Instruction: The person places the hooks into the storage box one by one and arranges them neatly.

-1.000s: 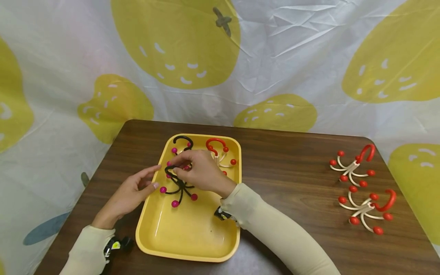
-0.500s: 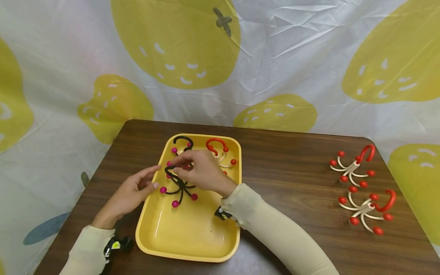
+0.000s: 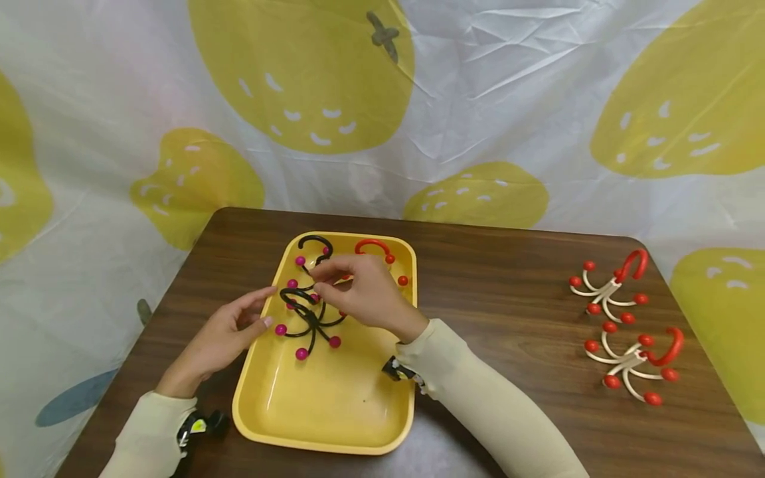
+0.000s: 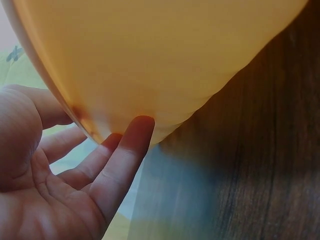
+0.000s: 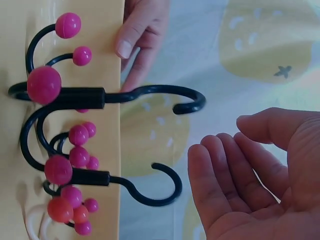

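Observation:
A black octopus-shaped hanging hook (image 3: 312,321) with pink ball tips stands in the yellow tray (image 3: 323,425). A matching black hook (image 3: 315,239) stands behind it. Close by, my right hand (image 3: 373,292) is apart from both; the right wrist view shows its fingers loosely extended around nothing, facing the curved hook ends (image 5: 187,106). My left hand (image 3: 218,342) rests at the tray's left side, and in the left wrist view its fingertips (image 4: 140,127) touch the outer wall. Partly hidden behind my right hand is a red-and-white hook (image 3: 372,244) in the tray.
Two more white hooks with red ball tips stand on the brown table's right side, one farther back (image 3: 609,292) and one nearer (image 3: 630,362). A white curtain (image 3: 442,133) with yellow fruit prints hangs behind the table (image 3: 496,299).
My right hand has let go of the nearer black hook and moved slightly right, away from it. The left hand stays at the tray's side.

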A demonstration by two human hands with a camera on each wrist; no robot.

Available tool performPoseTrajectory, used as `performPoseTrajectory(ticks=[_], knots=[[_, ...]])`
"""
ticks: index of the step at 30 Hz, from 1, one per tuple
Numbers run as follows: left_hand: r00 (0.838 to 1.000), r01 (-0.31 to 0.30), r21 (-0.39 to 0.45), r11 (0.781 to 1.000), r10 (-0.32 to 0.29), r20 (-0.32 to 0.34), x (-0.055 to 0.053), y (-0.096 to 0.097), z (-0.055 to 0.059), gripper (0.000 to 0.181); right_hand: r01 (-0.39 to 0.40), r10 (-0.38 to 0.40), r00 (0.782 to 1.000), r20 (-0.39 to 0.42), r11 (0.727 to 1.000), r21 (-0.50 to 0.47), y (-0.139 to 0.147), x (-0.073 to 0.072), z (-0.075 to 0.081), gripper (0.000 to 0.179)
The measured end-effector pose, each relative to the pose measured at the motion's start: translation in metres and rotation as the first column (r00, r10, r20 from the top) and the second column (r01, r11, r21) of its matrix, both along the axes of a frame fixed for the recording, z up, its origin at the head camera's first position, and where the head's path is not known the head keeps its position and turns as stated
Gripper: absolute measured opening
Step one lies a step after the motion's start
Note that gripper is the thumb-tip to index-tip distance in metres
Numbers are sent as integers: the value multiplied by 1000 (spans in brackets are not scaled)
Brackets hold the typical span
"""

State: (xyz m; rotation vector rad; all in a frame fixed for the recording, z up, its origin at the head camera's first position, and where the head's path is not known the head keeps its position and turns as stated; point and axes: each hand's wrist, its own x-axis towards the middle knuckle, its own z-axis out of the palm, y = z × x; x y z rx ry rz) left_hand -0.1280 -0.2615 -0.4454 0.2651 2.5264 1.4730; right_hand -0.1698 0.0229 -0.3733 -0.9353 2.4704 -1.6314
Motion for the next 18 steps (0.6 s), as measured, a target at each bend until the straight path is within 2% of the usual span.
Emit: performPoseTrajectory(ticks=[6, 13, 18], knots=[[1000, -2, 4, 1000, 2, -10, -2, -1, -1, 57, 26, -28, 998, -49, 999, -31, 14, 1, 4, 18], [1000, -1, -1, 1000, 1, -18, -2, -2, -2, 58, 33, -38, 998, -53, 996, -86, 30, 5, 9, 18], [1000, 6, 9, 1000, -6, -15, -2, -2, -3, 58, 52, -57, 996, -62, 995, -88, 41, 7, 12, 18]])
